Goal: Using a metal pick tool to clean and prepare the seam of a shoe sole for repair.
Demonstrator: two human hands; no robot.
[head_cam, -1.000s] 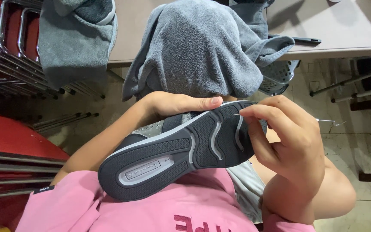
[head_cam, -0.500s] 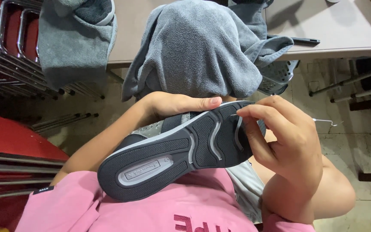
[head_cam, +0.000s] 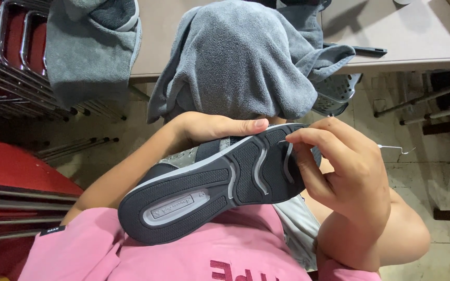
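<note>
A dark grey sneaker lies sole-up against my pink shirt, toe pointing right. My left hand grips it from behind, with the thumb along the upper edge of the sole. My right hand is at the toe, thumb and forefinger pinched at a curved groove of the sole. A thin metal wire hook sticks out past the right side of that hand, and the hand appears to hold it. The tip of the wire at the sole is too small to make out.
A large grey towel hangs over the edge of a beige table. A second towel wraps another shoe at the left. Stacked red chairs with chrome legs stand on the left. A grey perforated piece hangs under the table edge.
My right fingers have shifted slightly along the toe of the sole. The shoe and my left hand have stayed in place.
</note>
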